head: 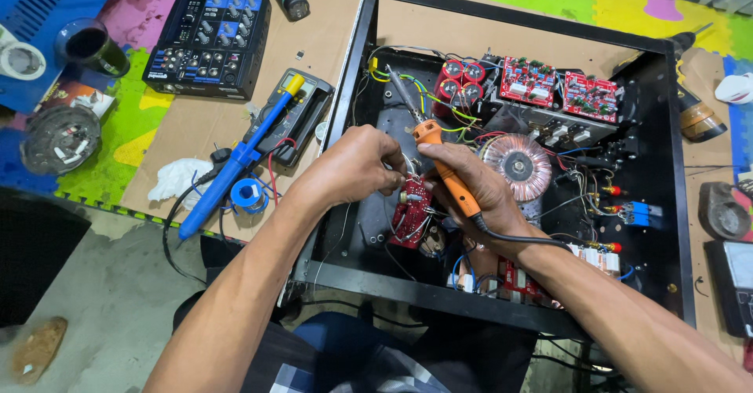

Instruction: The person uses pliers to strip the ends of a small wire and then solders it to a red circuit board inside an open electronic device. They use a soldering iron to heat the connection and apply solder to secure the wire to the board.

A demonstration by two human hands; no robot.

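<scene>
Where hands meet, solder joint hidden.

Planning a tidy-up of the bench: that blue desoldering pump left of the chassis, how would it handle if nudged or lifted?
The blue desoldering pump looks like a stiff plastic tube, so probably light and rigid. Its round barrel may roll if pushed sideways, though it lies across the multimeter and some wires, which might check it. The solder spool beside it could get knocked.
</scene>
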